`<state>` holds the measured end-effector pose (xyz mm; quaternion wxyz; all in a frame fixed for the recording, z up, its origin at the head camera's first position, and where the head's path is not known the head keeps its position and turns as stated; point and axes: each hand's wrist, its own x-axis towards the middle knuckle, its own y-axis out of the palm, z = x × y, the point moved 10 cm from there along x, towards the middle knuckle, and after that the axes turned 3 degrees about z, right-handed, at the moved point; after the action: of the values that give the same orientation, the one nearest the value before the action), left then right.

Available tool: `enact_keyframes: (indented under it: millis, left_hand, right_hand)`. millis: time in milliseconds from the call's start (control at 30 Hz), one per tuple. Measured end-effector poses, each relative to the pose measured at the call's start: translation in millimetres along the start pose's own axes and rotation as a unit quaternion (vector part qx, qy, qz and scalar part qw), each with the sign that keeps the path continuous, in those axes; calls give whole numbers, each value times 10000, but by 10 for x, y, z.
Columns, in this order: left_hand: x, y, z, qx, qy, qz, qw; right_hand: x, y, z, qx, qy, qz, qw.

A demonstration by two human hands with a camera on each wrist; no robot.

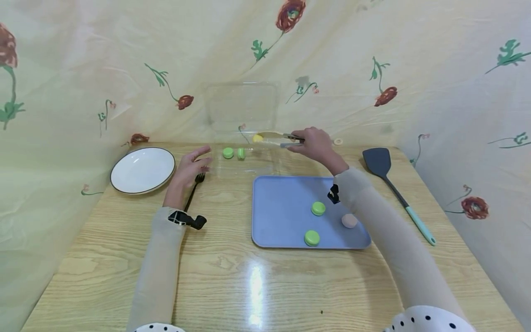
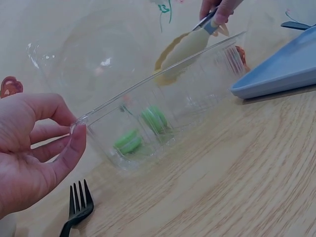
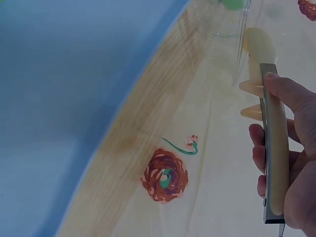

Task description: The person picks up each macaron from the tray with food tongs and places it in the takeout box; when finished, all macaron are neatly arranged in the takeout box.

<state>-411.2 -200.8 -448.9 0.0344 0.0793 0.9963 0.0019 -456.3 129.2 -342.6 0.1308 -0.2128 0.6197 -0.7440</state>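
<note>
With left hand [image 1: 190,168], pinches the clear box [image 1: 257,171] at a corner; with right hand [image 1: 315,144], grips tongs [image 3: 276,163]. Nearest, on the tray [image 1: 278,230]: two green macarons [image 1: 318,208] and one pale macaron [image 1: 349,221]. Farther, inside the box: two more green ones [image 1: 228,153], one on edge. At the tongs' tips, toward the box's far side: yellow macaron [image 1: 257,138]. Behind: raised lid [image 1: 242,108].
</note>
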Motion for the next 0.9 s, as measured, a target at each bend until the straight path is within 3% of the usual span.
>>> enact_keyframes:
  millis: [400, 900]
  left_hand:
    - [-38, 26, 6, 51, -44, 334, 9994]
    - [-7, 22, 13, 137, -88, 318, 9994]
  right_hand:
    - [31, 127, 41, 15, 43, 255, 9997]
    - [70, 158, 60, -48, -9, 223, 9997]
